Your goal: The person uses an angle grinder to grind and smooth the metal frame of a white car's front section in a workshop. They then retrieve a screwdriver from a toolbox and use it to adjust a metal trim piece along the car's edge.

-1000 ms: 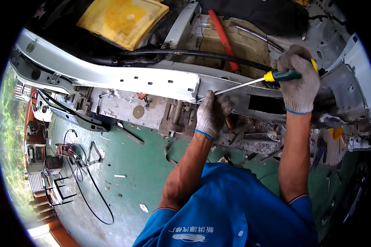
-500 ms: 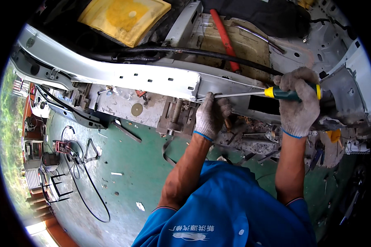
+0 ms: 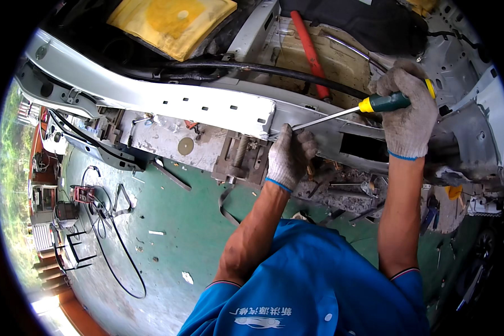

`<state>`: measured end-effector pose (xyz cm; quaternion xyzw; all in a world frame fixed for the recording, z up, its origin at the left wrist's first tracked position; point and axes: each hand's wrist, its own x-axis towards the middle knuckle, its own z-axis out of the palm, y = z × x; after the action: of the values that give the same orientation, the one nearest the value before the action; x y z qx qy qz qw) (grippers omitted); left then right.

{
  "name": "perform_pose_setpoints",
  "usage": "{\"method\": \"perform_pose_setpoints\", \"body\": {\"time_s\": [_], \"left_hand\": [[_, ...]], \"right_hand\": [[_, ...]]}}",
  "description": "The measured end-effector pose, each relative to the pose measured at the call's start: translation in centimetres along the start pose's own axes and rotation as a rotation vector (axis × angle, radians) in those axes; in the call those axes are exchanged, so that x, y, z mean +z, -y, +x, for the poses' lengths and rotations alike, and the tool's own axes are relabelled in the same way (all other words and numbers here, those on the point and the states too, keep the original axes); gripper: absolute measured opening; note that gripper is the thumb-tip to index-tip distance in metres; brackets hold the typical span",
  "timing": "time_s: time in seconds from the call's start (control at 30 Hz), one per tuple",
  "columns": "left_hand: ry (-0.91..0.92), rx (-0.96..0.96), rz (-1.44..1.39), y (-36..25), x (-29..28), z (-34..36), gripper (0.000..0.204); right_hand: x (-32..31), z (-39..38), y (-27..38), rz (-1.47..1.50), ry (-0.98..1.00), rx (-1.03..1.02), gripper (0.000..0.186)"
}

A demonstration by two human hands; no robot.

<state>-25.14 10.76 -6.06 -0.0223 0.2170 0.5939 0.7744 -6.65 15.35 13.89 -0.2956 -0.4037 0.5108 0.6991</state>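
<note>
A screwdriver with a dark green and yellow handle point(image 3: 392, 102) slants down to the left over the car's grey sill. My right hand point(image 3: 411, 115), in a grey-white knitted glove, is wrapped round that handle. Its shaft runs to the end of the white sill panel point(image 3: 207, 112), where the tip sits close to the panel's edge. My left hand point(image 3: 288, 155), gloved alike, is closed at the sill with its thumb against the shaft near the tip; its curled fingers partly hide what lies beneath them.
Inside the car body lie a red bar point(image 3: 311, 53), a metal rod point(image 3: 353, 49) and a yellow pad point(image 3: 171, 25). A clamp with a threaded screw point(image 3: 239, 152) stands below the sill. Cables point(image 3: 115, 235) and scraps are on the green floor point(image 3: 190, 224).
My right hand has raised the screwdriver's handle, so the shaft now slopes more steeply. The left hand stays at the panel's end.
</note>
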Motion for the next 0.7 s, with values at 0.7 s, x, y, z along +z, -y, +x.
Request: {"method": "perform_pose_setpoints", "body": {"time_s": [0.7], "left_hand": [[-0.014,-0.016,-0.011,0.2,0.4,-0.2,0.036]], "right_hand": [[1.3,-3.1,0.1,-0.1,-0.104,-0.04,0.016]]}}
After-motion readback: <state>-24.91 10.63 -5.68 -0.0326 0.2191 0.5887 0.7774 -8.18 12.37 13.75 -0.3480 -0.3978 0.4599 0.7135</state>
